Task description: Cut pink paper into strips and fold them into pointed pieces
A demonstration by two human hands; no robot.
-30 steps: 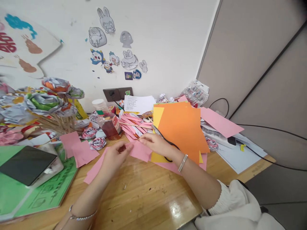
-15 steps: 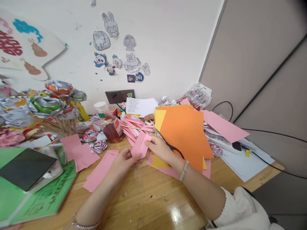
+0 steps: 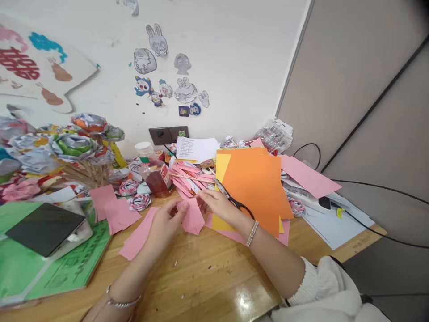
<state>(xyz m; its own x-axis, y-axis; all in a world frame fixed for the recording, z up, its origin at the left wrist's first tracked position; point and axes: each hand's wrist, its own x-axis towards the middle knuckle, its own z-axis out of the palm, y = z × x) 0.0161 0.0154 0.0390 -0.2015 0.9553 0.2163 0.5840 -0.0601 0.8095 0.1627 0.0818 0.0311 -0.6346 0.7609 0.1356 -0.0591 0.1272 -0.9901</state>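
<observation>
A folded piece of pink paper (image 3: pixel 192 218) is held up over the wooden table. My left hand (image 3: pixel 170 219) pinches its upper left side, thumb in front. At the upper right edge, my right hand (image 3: pixel 219 206) has its fingers curled against the same paper; their tips are partly hidden. Its lower end now hangs as a pointed shape toward me. Scissors with black handles (image 3: pixel 237 203) lie on orange paper sheets (image 3: pixel 256 188), just beyond my right wrist. Cut pink strips (image 3: pixel 139 237) rest beside my left forearm.
Paper flowers on sticks (image 3: pixel 75 145) stand at the left, behind a green book (image 3: pixel 43 268) with a black phone (image 3: pixel 45 230) on top. A jar of dark liquid (image 3: pixel 156 176) stands near a pile of folded pink strips (image 3: pixel 189 174). Cables (image 3: pixel 365 227) run along the right.
The pink paper has been turned, so its pointed end faces down toward me. My left hand has shifted to its upper left, and my right fingers to its top edge. The view moved slightly.
</observation>
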